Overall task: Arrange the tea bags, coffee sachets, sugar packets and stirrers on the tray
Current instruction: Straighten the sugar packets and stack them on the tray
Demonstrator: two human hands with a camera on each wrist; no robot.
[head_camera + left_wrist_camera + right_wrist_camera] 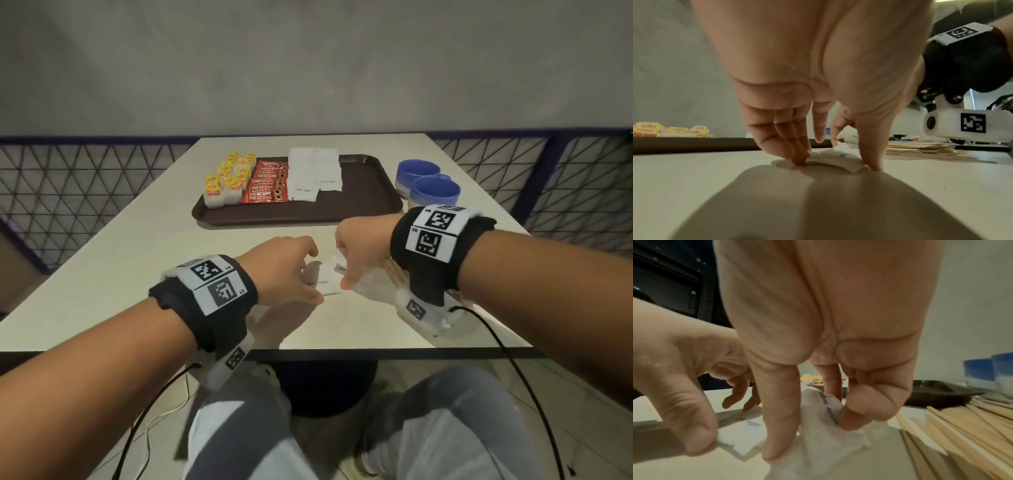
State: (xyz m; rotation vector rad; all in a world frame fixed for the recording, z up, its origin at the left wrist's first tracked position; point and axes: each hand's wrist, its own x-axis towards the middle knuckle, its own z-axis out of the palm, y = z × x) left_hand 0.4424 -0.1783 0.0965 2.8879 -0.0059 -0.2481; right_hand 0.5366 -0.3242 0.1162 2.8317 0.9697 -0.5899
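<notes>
Near the table's front edge, my left hand [308, 274] pinches a white sugar packet [836, 159] that lies flat on the table, fingers on one end and thumb on the other. Close beside it, my right hand [342, 270] pinches a second, crumpled sugar packet [818, 410] between thumb and curled fingers. A pile of wooden stirrers [962, 426] lies on the table under my right wrist. On the dark brown tray [359, 192], left to right, sit yellow tea bags [226, 181], red coffee sachets [269, 185] and white sugar packets [313, 174].
Two blue cups [435, 192] stand on the table just right of the tray. The tray's right half is bare. A mesh railing runs behind the table, and my knees are under its front edge.
</notes>
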